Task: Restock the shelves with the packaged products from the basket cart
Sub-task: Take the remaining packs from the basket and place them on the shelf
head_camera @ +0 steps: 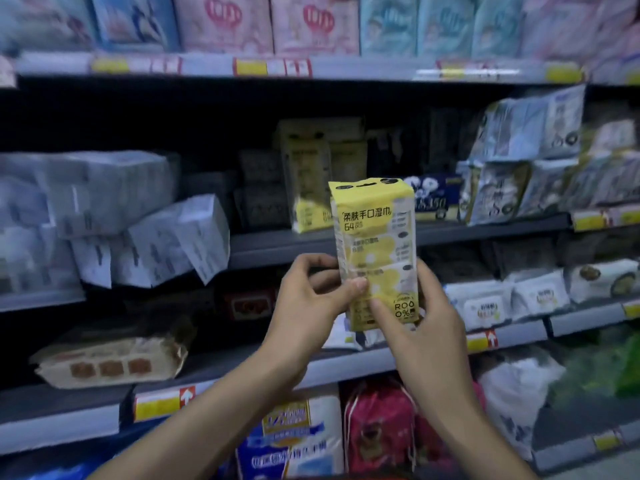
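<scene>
I hold a tall yellow pack of wet wipes [374,237] upright in front of the shelves, in both hands. My left hand [311,299] grips its lower left edge, thumb on the front. My right hand [426,317] grips its lower right side, thumb pressed on the front. Behind it, on the middle shelf [277,244], stand matching yellow packs [308,188]. The basket cart is out of view.
Grey-white packs [114,216] are piled on the left of the middle shelf and pale pouches [519,168] stand on its right. A brown pack [110,358] lies on the lower shelf. Pink and blue packs [311,22] fill the top shelf. Bagged goods [377,427] stand below.
</scene>
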Available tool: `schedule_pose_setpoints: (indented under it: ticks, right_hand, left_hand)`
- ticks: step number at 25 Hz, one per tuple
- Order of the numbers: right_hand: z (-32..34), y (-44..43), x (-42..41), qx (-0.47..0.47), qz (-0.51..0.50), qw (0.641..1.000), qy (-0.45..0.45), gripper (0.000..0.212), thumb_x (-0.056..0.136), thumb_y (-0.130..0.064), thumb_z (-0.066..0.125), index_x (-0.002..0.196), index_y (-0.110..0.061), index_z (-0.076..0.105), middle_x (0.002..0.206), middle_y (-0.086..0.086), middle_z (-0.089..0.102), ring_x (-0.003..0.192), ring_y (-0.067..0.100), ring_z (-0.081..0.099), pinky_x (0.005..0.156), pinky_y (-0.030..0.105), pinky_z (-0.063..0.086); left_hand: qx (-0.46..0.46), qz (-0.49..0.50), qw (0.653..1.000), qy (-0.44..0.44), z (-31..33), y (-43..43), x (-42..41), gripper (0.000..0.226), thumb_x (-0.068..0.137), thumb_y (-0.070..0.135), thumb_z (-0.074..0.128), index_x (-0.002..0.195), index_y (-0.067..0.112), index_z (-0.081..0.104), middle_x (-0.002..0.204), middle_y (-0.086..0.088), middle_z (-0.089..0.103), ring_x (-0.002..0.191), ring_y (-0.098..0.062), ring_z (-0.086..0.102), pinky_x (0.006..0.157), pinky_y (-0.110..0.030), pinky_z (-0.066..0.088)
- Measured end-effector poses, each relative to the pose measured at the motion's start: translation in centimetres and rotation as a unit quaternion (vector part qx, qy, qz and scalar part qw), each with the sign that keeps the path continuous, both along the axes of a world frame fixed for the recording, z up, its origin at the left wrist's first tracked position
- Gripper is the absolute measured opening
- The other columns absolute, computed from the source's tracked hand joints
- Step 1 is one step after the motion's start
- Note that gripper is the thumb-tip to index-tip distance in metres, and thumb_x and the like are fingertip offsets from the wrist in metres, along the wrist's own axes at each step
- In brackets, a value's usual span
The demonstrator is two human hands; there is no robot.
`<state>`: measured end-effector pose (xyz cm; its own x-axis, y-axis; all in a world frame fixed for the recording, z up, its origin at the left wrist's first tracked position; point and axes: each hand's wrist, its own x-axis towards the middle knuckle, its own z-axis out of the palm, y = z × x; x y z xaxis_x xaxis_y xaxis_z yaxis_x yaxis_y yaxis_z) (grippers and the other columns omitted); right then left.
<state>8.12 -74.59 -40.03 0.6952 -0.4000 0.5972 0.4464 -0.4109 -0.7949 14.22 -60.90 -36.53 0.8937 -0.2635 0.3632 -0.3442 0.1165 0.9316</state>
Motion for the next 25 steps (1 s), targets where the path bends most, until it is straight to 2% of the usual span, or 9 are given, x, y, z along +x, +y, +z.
schedule_pose_setpoints:
  ticks: [2,5,7,10,12,15,17,20,25]
  right_hand:
    - [2.3,-0.6,2.4,0.005,-0.031,0.999,-0.013,0.048,0.093,-0.034,0.075,0.132,-0.053,0.054,0.111,-0.033,0.067,0.098,-0.01,0.064,0.074,0.015,0.051]
    - [5.6,-1.5,6.4,-0.004,-0.084,0.996,-0.03,0.042,0.089,-0.038,0.078,0.127,-0.044,0.061,0.1,-0.027,0.072,0.086,-0.011,0.065,0.064,0.013,0.049]
    - [7.6,-2.3,9.8,-0.017,-0.12,0.992,-0.034,0.04,0.088,-0.039,0.079,0.124,-0.04,0.063,0.097,-0.025,0.072,0.083,-0.008,0.066,0.063,0.018,0.051]
    - [10.1,-3.5,15.8,-0.075,-0.175,0.982,-0.015,0.035,0.089,-0.041,0.077,0.12,-0.035,0.064,0.102,-0.015,0.071,0.091,0.01,0.068,0.069,0.033,0.057]
    - [10.7,-3.8,18.9,-0.161,-0.227,0.958,0.061,0.043,0.09,-0.041,0.076,0.127,-0.025,0.061,0.116,0.001,0.063,0.109,0.024,0.061,0.081,0.038,0.055]
    - [9.9,-3.2,20.5,-0.206,-0.26,0.931,0.154,0.046,0.092,-0.028,0.074,0.132,-0.015,0.056,0.123,0.011,0.059,0.114,0.033,0.06,0.084,0.042,0.053]
    - [9.1,-2.5,20.2,-0.21,-0.25,0.931,0.16,0.039,0.093,-0.02,0.069,0.13,-0.019,0.055,0.119,0.009,0.063,0.108,0.033,0.064,0.076,0.04,0.052]
    - [8.7,-2.2,18.8,-0.232,-0.247,0.925,0.17,0.034,0.093,-0.018,0.066,0.126,-0.02,0.057,0.118,0.008,0.064,0.107,0.032,0.063,0.07,0.036,0.045]
    - [10.4,-2.0,15.1,-0.266,-0.246,0.914,0.185,0.047,0.09,-0.021,0.069,0.135,-0.022,0.054,0.123,0.008,0.059,0.111,0.031,0.06,0.08,0.039,0.054]
  left_hand:
    - [-0.003,0.019,1.0,-0.015,2.5,-1.3,2.1,0.03,0.09,0.011,0.08,0.113,0.015,0.061,0.099,0.002,0.081,0.093,-0.015,0.078,0.075,-0.033,0.063]
    - [0.029,0.1,0.991,-0.086,5.5,-3.4,6.1,0.028,0.088,0.022,0.083,0.113,0.022,0.07,0.104,0.005,0.079,0.1,-0.012,0.075,0.086,-0.039,0.063]
    - [0.04,0.15,0.982,-0.109,7.4,-4.8,9.1,0.024,0.09,0.025,0.08,0.113,0.024,0.076,0.102,0.01,0.079,0.098,-0.008,0.074,0.088,-0.039,0.063]
    - [0.092,0.217,0.966,-0.102,9.9,-6.7,13.4,0.013,0.094,0.025,0.074,0.106,0.024,0.079,0.094,0.009,0.077,0.089,-0.011,0.072,0.083,-0.037,0.062]
    - [0.157,0.251,0.953,-0.066,10.7,-7.4,15.4,0.014,0.095,0.017,0.071,0.108,0.02,0.076,0.101,0.001,0.076,0.089,-0.019,0.07,0.077,-0.033,0.06]
    - [0.189,0.237,0.953,-0.027,9.9,-7.5,15.8,0.038,0.095,0.003,0.062,0.13,0.016,0.067,0.12,-0.005,0.071,0.095,-0.019,0.062,0.08,-0.029,0.054]
    - [0.187,0.227,0.955,-0.029,9.3,-7.2,15.4,0.041,0.095,0.002,0.062,0.133,0.017,0.066,0.119,-0.003,0.071,0.095,-0.019,0.063,0.082,-0.029,0.054]
    - [0.206,0.206,0.956,-0.029,9.0,-6.5,14.7,0.045,0.09,0.004,0.066,0.131,0.022,0.067,0.117,-0.002,0.073,0.102,-0.022,0.07,0.09,-0.039,0.061]
    - [0.26,0.166,0.949,-0.061,10.3,-4.8,12.0,0.054,0.088,0.011,0.071,0.139,0.023,0.061,0.118,-0.003,0.07,0.101,-0.021,0.069,0.09,-0.04,0.061]
